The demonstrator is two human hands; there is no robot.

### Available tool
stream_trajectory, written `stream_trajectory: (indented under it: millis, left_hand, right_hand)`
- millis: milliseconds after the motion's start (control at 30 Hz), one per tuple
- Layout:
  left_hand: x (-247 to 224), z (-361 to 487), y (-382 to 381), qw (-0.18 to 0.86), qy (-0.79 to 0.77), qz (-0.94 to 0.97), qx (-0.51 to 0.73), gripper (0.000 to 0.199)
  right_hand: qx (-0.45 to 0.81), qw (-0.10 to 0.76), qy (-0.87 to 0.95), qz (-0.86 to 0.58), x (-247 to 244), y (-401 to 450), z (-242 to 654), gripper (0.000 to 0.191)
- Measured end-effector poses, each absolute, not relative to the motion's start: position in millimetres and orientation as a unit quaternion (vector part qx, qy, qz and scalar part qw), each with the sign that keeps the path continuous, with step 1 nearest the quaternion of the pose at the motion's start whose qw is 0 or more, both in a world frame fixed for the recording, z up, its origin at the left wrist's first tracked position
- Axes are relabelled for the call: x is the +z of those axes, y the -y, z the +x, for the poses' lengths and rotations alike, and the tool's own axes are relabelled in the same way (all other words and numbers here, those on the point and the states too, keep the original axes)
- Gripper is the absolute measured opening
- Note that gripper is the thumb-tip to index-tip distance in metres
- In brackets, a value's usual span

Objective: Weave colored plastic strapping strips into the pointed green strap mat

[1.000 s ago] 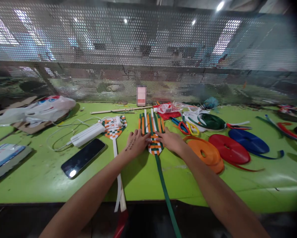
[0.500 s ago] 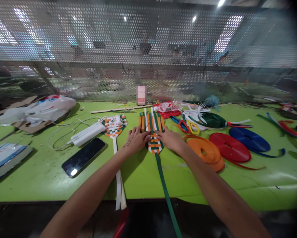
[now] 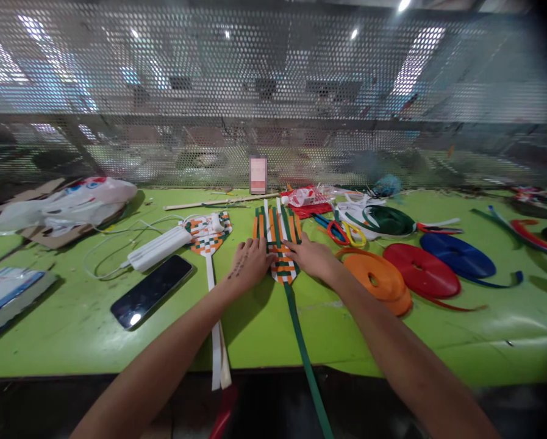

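Touching 2 hands (image 3: 249,261) (image 3: 315,256), the checked orange-green-white weave (image 3: 283,268) tapers, grip closure impossible to tell.

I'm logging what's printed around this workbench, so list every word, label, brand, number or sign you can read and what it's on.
No text can be read with certainty.
Flat packet at far left: printed top, too blurred to read.
White plastic bag: red and blue print, unreadable.
Upright pink-and-white card: pixelated, unreadable.
Left hand: dark marks toward the wrist, too small to tell whether they are writing.
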State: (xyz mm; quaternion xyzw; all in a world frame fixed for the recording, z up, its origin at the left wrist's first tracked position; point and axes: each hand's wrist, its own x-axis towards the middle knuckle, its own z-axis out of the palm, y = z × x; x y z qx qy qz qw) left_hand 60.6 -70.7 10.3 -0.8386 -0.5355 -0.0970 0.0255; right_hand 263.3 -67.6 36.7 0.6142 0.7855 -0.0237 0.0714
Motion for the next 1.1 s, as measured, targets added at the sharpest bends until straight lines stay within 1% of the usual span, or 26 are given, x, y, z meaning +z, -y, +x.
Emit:
stream_trajectory:
  millis: [200, 333, 467, 567, 667, 700, 733, 800, 867, 933, 1100]
  left_hand:
    - [12.0, 62.6, 73.0, 0.036, 0.53, -0.844, -0.076, 0.044]
    - [14.5, 61.3, 72.5, 0.019, 0.532, -0.843, -0.081, 0.043]
    - [14.7, 55.7, 66.4, 0.007, 0.53, -0.842, -0.096, 0.038]
    - [14.5, 48.9, 58.1, -0.025, 0.527, -0.842, -0.113, 0.036]
    - [16.5, 37.9, 47.9, -0.063, 0.518, -0.844, -0.125, 0.033]
    - [17.7, 32.8, 44.4, -0.074, 0.513, -0.846, -0.128, 0.035]
    - [19.0, 27.2, 41.0, -0.085, 0.506, -0.848, -0.129, 0.041]
    - [21.3, 15.2, 34.7, -0.111, 0.506, -0.846, -0.123, 0.059]
    - [22.3, 4.6, 29.3, -0.143, 0.516, -0.838, -0.104, 0.072]
    - [21.8, -2.4, 25.1, -0.162, 0.513, -0.838, -0.094, 0.075]
    - [17.3, -4.2, 21.4, -0.159, 0.512, -0.838, -0.104, 0.072]
  right_hand:
    - [-0.039, 0.078, -0.783, 0.616, 42.7, 69.9, 261.2, 0.056]
    - [-0.045, 0.067, -0.78, 0.621, 42.0, 69.7, 262.6, 0.056]
    - [-0.07, 0.017, -0.778, 0.624, 39.7, 65.6, 274.8, 0.063]
    - [-0.088, -0.042, -0.778, 0.621, 40.6, 59.3, 290.2, 0.069]
    - [-0.087, -0.109, -0.761, 0.634, 41.0, 51.6, 305.4, 0.067]
    - [-0.092, -0.123, -0.753, 0.639, 40.1, 48.9, 309.6, 0.065]
    - [-0.102, -0.132, -0.747, 0.643, 38.6, 46.4, 313.2, 0.064]
    - [-0.13, -0.139, -0.746, 0.638, 33.6, 41.8, 318.4, 0.062]
    - [-0.154, -0.138, -0.753, 0.624, 27.2, 38.2, 321.4, 0.062]
    - [-0.161, -0.132, -0.764, 0.611, 21.1, 35.5, 322.9, 0.059]
    - [-0.147, -0.134, -0.776, 0.598, 12.7, 31.7, 324.2, 0.056]
